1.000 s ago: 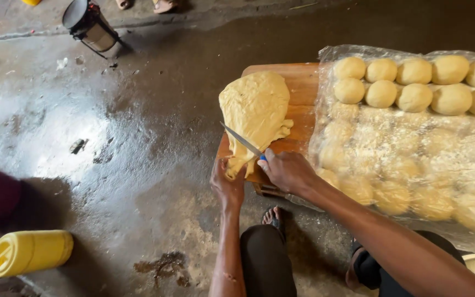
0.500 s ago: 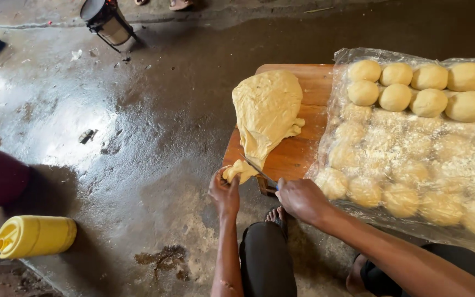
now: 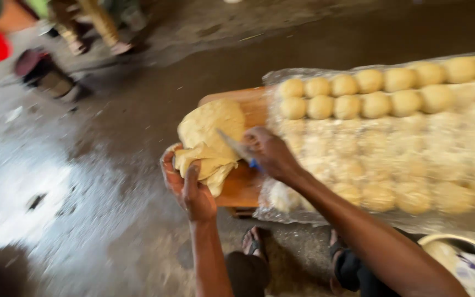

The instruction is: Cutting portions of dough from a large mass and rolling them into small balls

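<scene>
Two hands portion dough: left hand point(image 3: 191, 184) gripping the cut dough piece point(image 3: 207, 165), right hand point(image 3: 268, 154) clasping the knife point(image 3: 235, 146), whose next slice seemingly needs the dough mass point(image 3: 213, 121) steadied.

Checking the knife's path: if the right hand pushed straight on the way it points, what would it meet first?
Probably the dough mass on the wooden board: the right hand aims its knife leftward into it. Blur makes depth unclear.
</scene>
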